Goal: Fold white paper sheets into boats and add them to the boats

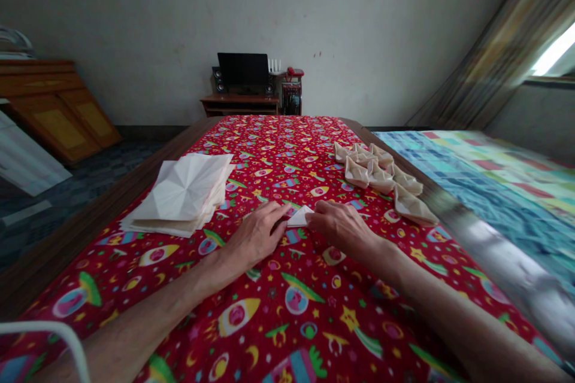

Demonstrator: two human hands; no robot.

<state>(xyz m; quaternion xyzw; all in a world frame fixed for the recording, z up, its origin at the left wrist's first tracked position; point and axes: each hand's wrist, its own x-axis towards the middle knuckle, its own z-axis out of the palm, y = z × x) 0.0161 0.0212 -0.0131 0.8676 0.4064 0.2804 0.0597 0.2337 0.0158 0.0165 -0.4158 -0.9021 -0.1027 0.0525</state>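
A small piece of folded white paper [299, 217] lies on the red patterned tablecloth, its middle rising to a point between my two hands. My left hand [263, 228] covers its left part, fingers curved over it and the thumb by the near edge. At the other end, my right hand [340, 224] has its fingers closed on the paper, knuckles bent and fingertips mostly hidden. Left of my hands is a stack of creased white paper sheets [186, 185]. Several folded cream paper shapes [381, 176] stand grouped in rows on the right.
The tablecloth [296, 293] covers a long wooden table. A white cable [49, 327] curves at the lower left. Beyond the far end are a monitor [243, 72] and a small desk [240, 100]. A bed [476, 173] stands right, a wooden cabinet [54, 108] left.
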